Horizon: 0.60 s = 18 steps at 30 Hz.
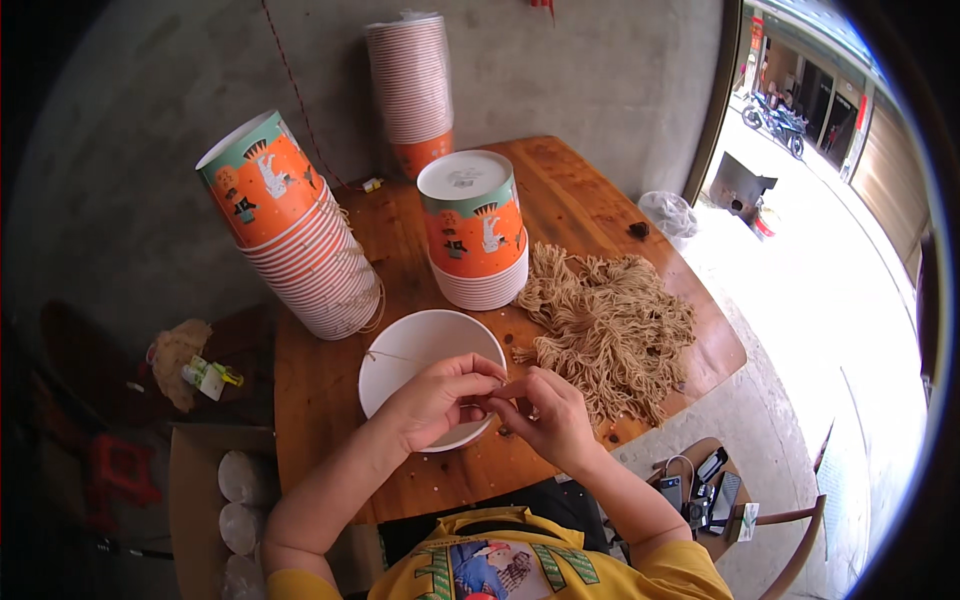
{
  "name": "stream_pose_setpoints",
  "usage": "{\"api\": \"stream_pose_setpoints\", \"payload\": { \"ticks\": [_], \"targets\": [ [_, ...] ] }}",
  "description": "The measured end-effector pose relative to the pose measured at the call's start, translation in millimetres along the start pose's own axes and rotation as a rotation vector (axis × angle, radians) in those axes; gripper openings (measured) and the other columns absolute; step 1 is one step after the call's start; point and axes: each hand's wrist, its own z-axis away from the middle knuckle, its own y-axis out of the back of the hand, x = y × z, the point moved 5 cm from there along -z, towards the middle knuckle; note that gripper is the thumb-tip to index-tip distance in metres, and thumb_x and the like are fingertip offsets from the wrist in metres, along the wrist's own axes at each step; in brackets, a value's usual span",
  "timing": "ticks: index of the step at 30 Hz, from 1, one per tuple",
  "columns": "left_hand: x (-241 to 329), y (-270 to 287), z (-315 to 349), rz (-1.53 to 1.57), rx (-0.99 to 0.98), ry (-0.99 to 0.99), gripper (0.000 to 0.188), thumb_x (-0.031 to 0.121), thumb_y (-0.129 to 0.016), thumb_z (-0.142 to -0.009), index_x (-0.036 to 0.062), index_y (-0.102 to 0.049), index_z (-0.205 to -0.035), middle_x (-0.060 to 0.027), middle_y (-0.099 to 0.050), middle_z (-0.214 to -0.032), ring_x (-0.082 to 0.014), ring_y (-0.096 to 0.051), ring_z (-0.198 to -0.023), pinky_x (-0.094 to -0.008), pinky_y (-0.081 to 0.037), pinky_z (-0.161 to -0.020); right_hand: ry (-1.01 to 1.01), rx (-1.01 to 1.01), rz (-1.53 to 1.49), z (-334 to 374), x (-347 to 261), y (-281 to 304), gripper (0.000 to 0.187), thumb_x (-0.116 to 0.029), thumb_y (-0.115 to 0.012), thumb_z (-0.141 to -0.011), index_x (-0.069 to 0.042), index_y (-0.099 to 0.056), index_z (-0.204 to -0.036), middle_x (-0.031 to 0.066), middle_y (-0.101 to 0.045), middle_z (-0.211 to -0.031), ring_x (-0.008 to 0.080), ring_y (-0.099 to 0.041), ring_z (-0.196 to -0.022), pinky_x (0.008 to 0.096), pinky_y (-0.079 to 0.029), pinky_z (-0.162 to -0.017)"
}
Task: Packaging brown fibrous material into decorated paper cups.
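Note:
An open white paper bucket (385,375) stands at the near edge of the table. Over its mouth runs a thin tan string (400,357), from the left rim toward my fingers at the right rim. My left hand (445,395) is closed in a pinch above the bucket. Fingertip to fingertip with it, my right hand (545,410) also pinches at the right rim, where the string's end seems to be; the fingers partly hide it. A heap of tan strings (610,330) lies just beyond my right hand.
Behind the bucket stand an upside-down stack of orange and green buckets (475,235), a tall leaning stack (300,240) draped with strings, and a plastic-wrapped stack (412,90) by the wall. A carton of white containers (240,480) sits lower left; a chair with phones (700,490) lower right.

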Motion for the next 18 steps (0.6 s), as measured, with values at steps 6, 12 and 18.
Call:
{"api": "stream_pose_setpoints", "payload": {
  "ticks": [6,12,18],
  "targets": [
    [2,2,0,0.029,0.001,-0.023,0.014,0.004,-0.058,-0.092,0.0054,-0.058,-0.106,-0.0043,-0.061,-0.097,-0.0127,-0.060,-0.083,-0.0251,-0.050,-0.073,-0.057,-0.083,-0.122,1,6,4,0.017,-0.007,-0.075,-0.080,-0.008,-0.066,-0.094,0.0070,-0.057,-0.077,0.0233,-0.058,-0.066,0.0347,-0.048,-0.058],
    [4,-1,2,0.020,-0.007,-0.094,0.019,-0.004,-0.059,-0.087,0.0024,-0.053,-0.104,-0.0063,-0.057,-0.091,-0.0143,-0.058,-0.080,-0.0256,-0.050,-0.073,-0.093,-0.057,-0.084,-2,16,12,0.018,-0.006,-0.073,-0.082,-0.009,-0.068,-0.098,0.0079,-0.053,-0.079,0.0233,-0.056,-0.066,0.0346,-0.047,-0.058],
    [9,-11,9,-0.246,0.116,-0.262,0.028,-0.004,-0.059,-0.087,0.0041,-0.048,-0.111,-0.0058,-0.056,-0.093,-0.0127,-0.058,-0.082,-0.0244,-0.049,-0.075,-0.092,-0.059,0.038,-7,13,13,0.018,-0.010,-0.073,-0.081,-0.009,-0.068,-0.097,0.0079,-0.049,-0.077,0.0257,-0.053,-0.073,0.0376,-0.045,-0.064]
  ]
}}
